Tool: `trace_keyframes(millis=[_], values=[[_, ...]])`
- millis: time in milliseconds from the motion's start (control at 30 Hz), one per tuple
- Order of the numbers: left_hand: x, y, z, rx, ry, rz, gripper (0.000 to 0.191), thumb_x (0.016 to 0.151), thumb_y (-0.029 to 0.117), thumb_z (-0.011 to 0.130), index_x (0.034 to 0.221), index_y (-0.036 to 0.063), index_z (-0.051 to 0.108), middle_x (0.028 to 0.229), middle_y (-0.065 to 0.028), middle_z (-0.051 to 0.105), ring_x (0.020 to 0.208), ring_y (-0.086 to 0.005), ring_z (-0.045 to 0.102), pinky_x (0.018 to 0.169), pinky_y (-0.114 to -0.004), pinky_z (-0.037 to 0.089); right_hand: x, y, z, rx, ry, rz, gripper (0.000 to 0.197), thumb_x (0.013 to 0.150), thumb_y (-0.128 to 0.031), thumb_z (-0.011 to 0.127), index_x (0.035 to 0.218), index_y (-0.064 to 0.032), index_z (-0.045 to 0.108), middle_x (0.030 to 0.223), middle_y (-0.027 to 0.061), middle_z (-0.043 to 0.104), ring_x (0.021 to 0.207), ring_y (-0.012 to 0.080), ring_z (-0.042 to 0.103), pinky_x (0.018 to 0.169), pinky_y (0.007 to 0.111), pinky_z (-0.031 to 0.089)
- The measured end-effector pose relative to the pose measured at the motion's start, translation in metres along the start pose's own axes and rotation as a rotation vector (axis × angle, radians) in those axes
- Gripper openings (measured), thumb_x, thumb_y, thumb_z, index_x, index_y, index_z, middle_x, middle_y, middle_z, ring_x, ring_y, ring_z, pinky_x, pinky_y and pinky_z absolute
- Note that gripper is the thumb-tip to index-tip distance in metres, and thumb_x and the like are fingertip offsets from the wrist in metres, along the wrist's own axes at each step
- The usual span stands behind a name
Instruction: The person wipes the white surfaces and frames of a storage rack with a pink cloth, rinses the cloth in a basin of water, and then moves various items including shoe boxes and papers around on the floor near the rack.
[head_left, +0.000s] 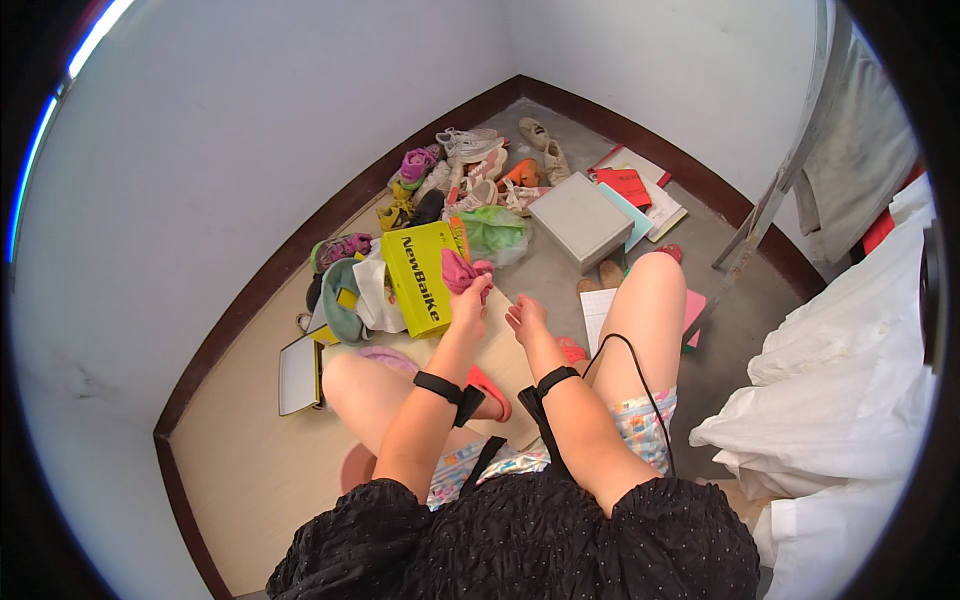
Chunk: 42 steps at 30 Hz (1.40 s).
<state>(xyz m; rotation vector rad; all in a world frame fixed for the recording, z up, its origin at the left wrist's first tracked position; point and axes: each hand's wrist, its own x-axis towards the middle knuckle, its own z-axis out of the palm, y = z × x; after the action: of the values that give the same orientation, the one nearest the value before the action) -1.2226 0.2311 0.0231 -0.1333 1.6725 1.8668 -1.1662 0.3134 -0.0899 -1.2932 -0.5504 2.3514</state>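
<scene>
My left hand (472, 295) is closed on a crumpled pink cloth (459, 274), held up in front of a yellow-green shoebox (411, 285). To its right, my right hand (526, 315) hangs in the air with its fingers loosely curled and apart, touching nothing. Behind the shoebox lies a pile of shoes (480, 161), among them white, pink and orange ones. A green plastic bag (491, 232) rests just beyond my hands. Left of the shoebox are a white bag (375, 289) and a grey-green cap or cloth item (343, 304).
A grey box (581, 217) stands at the right of the shoes, beside books and papers (660, 210). An opened box part (300, 375) lies at the left. A metal pole (772, 195) and white hanging cloth (832, 360) are at the right. Walls meet beyond the pile.
</scene>
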Motion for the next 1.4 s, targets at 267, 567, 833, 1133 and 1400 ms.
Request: trace_keyframes(millis=[267, 567, 833, 1133, 1400], values=[[0.024, -0.080, 0.000, -0.174, 0.033, -0.289, 0.023, 0.071, 0.021, 0.072, 0.085, 0.0216, 0.053, 0.065, 0.0084, 0.050, 0.061, -0.0074, 0.045, 0.068, -0.041, 0.035, 0.011, -0.005, -0.047, -0.084, 0.276, -0.009, 0.032, 0.084, -0.012, 0.053, 0.116, -0.0057, 0.051, 0.105, 0.0107, 0.051, 0.099, 0.0270, 0.052, 0.078, 0.041, 0.051], [0.043, -0.121, 0.030, -0.267, -0.057, -0.296, 0.013, 0.073, 0.013, 0.068, 0.076, 0.0114, 0.056, 0.061, 0.0002, 0.048, 0.042, -0.0127, 0.038, 0.041, -0.025, 0.031, 0.030, -0.018, -0.074, -0.050, 0.386, -0.026, 0.037, 0.081, -0.010, 0.058, 0.116, -0.0032, 0.049, 0.111, 0.0197, 0.048, 0.100, 0.0338, 0.051, 0.085, 0.045, 0.048], [0.036, -0.153, 0.032, -0.064, 0.053, -0.452, 0.014, 0.072, 0.007, 0.068, 0.072, 0.0074, 0.054, 0.055, 0.0006, 0.046, 0.043, -0.0126, 0.041, 0.041, -0.027, 0.032, 0.036, -0.027, -0.087, -0.124, 0.557, 0.030, 0.047, 0.080, -0.016, 0.064, 0.122, -0.0045, 0.047, 0.115, 0.0216, 0.048, 0.096, 0.0346, 0.052, 0.081, 0.047, 0.048], [0.036, -0.181, 0.041, 0.081, -0.035, -0.499, 0.012, 0.075, 0.013, 0.068, 0.078, 0.0132, 0.057, 0.062, 0.0024, 0.051, 0.048, -0.0094, 0.044, 0.045, -0.025, 0.035, 0.115, -0.055, -0.185, 0.131, 0.809, -0.046, 0.078, 0.073, -0.046, 0.075, 0.131, -0.0070, 0.041, 0.128, 0.0182, 0.042, 0.109, 0.0351, 0.047, 0.090, 0.045, 0.044], [0.049, -0.157, 0.057, 0.037, -0.124, -0.433, 0.022, 0.071, 0.006, 0.065, 0.092, 0.0106, 0.060, 0.069, 0.0027, 0.055, 0.054, -0.0055, 0.047, 0.045, -0.020, 0.034, 0.152, -0.073, -0.230, 0.393, 0.655, 0.040, 0.104, 0.068, -0.061, 0.071, 0.144, -0.0159, 0.017, 0.144, 0.0190, 0.018, 0.130, 0.0392, 0.024, 0.105, 0.051, 0.027]])
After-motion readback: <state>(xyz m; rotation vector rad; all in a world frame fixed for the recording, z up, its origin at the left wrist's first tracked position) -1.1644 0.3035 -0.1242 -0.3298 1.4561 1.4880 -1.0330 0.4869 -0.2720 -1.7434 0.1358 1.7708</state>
